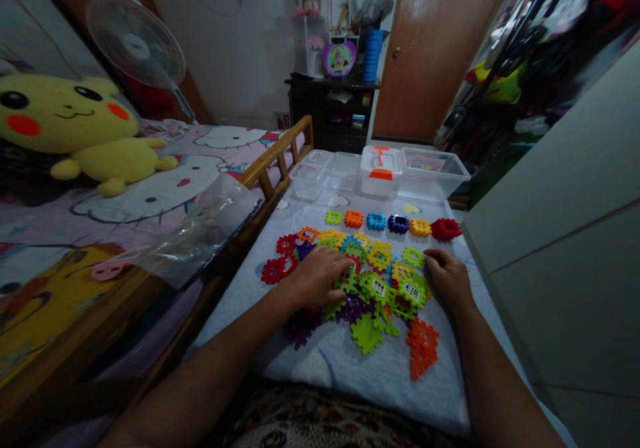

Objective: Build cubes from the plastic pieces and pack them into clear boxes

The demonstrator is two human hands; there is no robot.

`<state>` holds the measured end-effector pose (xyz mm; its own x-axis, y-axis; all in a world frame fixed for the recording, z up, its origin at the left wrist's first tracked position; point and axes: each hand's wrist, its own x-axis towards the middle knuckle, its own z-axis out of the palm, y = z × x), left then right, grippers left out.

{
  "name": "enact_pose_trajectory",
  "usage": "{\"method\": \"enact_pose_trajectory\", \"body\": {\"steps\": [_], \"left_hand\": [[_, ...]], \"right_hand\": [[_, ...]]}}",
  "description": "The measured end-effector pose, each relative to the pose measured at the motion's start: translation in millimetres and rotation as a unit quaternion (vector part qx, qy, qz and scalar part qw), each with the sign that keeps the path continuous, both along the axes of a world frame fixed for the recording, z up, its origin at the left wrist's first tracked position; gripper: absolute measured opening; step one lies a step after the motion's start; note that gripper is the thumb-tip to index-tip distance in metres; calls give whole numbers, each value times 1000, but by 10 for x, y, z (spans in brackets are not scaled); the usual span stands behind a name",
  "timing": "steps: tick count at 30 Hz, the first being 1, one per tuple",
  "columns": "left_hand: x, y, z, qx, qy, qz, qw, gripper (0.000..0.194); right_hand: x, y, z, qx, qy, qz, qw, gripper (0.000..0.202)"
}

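Note:
Over the left part of a pile of toothed plastic building pieces, my left hand [317, 276] is closed, its thumb and fingers around a green building piece [347, 279]. My right hand [449, 276] is at the right edge of the pile, fingers curled, fingertips at a light green square piece [413, 257]. Between the hands lie green window pieces [379, 287], yellow pieces [380, 256] and purple ones [356, 309]. Red pieces [279, 269] lie left of my left hand. Nearer me are a green pointed piece [367, 334] and an orange triangular piece [423, 348].
Beyond the pile runs a row of squares by colour, including an orange stack [353, 219] and a red stack [445, 229]. Clear plastic bins [435, 171] and an orange-latched box [381, 173] stand behind. A wooden bed rail [280, 158] borders the left side.

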<state>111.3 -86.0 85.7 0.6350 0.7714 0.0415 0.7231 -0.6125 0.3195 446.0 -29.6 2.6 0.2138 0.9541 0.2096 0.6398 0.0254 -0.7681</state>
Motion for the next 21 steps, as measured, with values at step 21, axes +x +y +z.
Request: {"method": "enact_pose_trajectory", "body": {"steps": [21], "left_hand": [[-416, 552, -180, -114, -95, 197, 969, 65]], "right_hand": [[12, 9, -11, -4, -1, 3, 1000, 37]]}}
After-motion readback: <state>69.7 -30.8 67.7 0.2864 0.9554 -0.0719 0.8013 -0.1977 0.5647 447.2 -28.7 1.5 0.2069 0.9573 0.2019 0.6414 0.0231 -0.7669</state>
